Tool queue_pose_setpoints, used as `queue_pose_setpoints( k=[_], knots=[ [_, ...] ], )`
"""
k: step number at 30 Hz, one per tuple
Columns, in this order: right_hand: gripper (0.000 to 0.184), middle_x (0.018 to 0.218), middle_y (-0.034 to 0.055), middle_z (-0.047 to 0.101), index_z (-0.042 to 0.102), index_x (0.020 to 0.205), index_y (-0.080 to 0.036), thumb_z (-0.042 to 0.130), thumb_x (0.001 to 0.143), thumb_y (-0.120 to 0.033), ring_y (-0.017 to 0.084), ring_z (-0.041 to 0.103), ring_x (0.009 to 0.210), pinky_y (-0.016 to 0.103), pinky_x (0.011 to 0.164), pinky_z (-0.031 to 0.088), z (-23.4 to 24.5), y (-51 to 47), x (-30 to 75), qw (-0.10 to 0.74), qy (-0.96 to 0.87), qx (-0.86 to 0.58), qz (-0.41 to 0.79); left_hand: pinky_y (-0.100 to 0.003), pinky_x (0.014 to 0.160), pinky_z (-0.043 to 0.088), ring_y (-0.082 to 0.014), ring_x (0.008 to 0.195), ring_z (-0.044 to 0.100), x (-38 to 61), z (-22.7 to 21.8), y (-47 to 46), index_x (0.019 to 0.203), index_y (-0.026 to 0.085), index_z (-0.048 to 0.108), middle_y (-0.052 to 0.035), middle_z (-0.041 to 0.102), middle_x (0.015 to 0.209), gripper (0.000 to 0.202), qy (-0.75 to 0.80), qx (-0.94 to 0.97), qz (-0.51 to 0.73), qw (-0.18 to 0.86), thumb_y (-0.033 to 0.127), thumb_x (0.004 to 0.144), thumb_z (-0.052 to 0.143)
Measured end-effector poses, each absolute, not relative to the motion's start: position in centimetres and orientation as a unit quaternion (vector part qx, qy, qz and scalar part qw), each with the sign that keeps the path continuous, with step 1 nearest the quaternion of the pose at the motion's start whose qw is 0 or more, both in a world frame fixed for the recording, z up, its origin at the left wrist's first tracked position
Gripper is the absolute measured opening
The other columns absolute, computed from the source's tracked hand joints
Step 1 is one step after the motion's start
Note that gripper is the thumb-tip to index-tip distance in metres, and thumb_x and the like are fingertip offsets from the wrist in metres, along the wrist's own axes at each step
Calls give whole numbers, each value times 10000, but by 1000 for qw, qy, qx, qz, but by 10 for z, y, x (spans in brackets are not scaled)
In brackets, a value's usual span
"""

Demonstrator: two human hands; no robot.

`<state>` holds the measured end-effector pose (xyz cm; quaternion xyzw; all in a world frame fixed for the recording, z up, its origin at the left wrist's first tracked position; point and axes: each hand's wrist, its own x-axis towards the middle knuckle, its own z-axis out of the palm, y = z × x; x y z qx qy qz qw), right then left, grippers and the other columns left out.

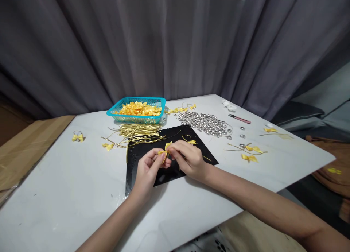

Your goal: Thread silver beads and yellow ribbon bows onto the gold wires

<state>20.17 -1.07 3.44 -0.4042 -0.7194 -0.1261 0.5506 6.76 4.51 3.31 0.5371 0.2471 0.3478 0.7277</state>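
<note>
Both my hands meet over a black mat [191, 135] on the white table [82, 179]. My left hand [147, 170] and my right hand [188, 159] pinch a small yellow ribbon bow [167, 146] between their fingertips, with a thin gold wire tie hanging from it. A loose gold loop with a bow [188, 139] lies on the mat just behind my right hand.
A teal basket [131, 117] full of yellow bows stands at the back. In front of it lies a pile of gold wire ties [139, 132]. To the right are silver beads [205, 122], a pink cutter [240, 119] and several finished bows [250, 153]. One bow [78, 137] lies far left.
</note>
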Motion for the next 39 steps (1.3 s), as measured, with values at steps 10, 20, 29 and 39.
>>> queue_pose_setpoints(
  k=[10,20,29,39],
  knots=[
    [113,769,74,591,528,911,-114,451,877,-39,106,535,682,223,617,493,33,-10,202,551,-716,-406,-140,-162,606,472,-74,624,561,66,34,44,773,119,624,-6,604,657,274,231,549,342,727,377,720,702],
    [110,756,69,585,524,916,-114,448,882,-43,105,533,681,224,614,491,33,-11,202,545,-719,-410,-135,-167,609,471,-77,630,559,68,33,45,782,116,622,-11,605,666,281,232,551,341,725,379,722,701],
    [114,749,83,585,516,910,-106,451,867,-23,123,543,701,233,615,489,31,-10,202,539,-723,-403,-155,-163,617,469,-74,630,553,68,33,45,793,121,623,-8,608,670,285,228,551,336,729,386,722,701],
    [149,715,57,561,504,896,-128,453,847,3,105,519,670,205,609,483,29,-10,201,545,-725,-378,-185,-141,600,458,-62,617,556,66,33,43,799,136,636,-1,614,668,245,212,557,338,728,366,737,695]
  ],
)
